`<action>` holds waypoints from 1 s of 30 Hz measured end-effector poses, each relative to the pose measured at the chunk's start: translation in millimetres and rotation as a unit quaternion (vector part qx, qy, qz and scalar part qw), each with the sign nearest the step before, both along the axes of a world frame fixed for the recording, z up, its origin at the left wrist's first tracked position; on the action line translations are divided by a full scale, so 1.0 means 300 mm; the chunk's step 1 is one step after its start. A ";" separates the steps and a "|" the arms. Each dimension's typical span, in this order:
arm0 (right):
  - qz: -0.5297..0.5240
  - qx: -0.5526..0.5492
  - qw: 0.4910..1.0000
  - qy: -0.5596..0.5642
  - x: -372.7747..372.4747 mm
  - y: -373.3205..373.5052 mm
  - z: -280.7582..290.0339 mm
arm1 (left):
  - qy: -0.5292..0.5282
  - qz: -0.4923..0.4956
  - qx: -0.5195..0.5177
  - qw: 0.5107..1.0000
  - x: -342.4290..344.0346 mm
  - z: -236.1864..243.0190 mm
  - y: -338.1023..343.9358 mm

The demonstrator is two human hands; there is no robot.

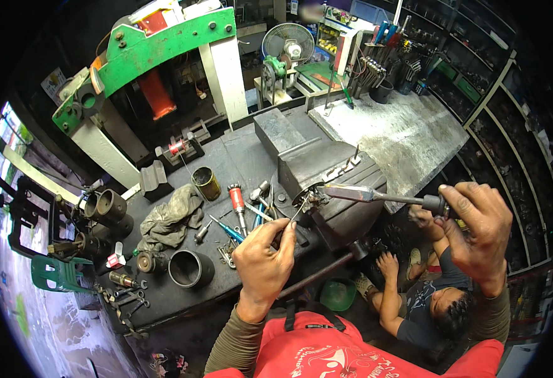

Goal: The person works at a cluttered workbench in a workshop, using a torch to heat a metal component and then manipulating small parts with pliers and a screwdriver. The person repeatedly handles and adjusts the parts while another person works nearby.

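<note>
My right hand is closed around the dark handle end of a large soldering iron, which lies nearly level and has its tip over the vise jaws. A small metal part sits at the jaws of the big bench vise, just under that tip; its exact shape is hard to make out. Between the thumb and fingers of my left hand is pinched a thin wire, like solder. Its far end reaches the small part. Whether iron and part touch cannot be seen for certain.
On the bench lie a grey rag, a rusty can, a red-handled screwdriver, a metal ring and several tools. A green press frame stands behind. A co-worker crouches at the lower right beside a green basin.
</note>
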State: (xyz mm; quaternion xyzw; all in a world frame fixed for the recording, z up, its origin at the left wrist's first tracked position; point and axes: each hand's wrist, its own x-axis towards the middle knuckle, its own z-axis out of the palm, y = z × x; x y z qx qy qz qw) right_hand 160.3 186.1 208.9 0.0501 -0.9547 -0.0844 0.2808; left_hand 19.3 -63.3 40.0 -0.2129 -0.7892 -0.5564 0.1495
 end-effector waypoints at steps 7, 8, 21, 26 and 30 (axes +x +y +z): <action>0.015 0.091 0.993 -0.076 -0.068 -0.085 0.111 | -0.015 -0.011 0.009 1.000 -0.010 -0.009 0.007; 0.015 0.098 0.992 -0.084 -0.073 -0.097 0.117 | -0.003 -0.007 0.016 1.000 -0.013 -0.010 0.007; 0.014 0.188 0.979 -0.084 -0.138 -0.201 0.143 | -0.014 -0.039 0.054 0.998 -0.041 -0.030 -0.021; -0.004 0.209 0.971 -0.116 -0.140 -0.226 0.160 | -0.013 -0.045 0.051 0.998 -0.055 -0.033 -0.029; 0.005 0.233 0.965 -0.122 -0.150 -0.247 0.174 | -0.016 -0.052 0.055 0.997 -0.064 -0.036 -0.031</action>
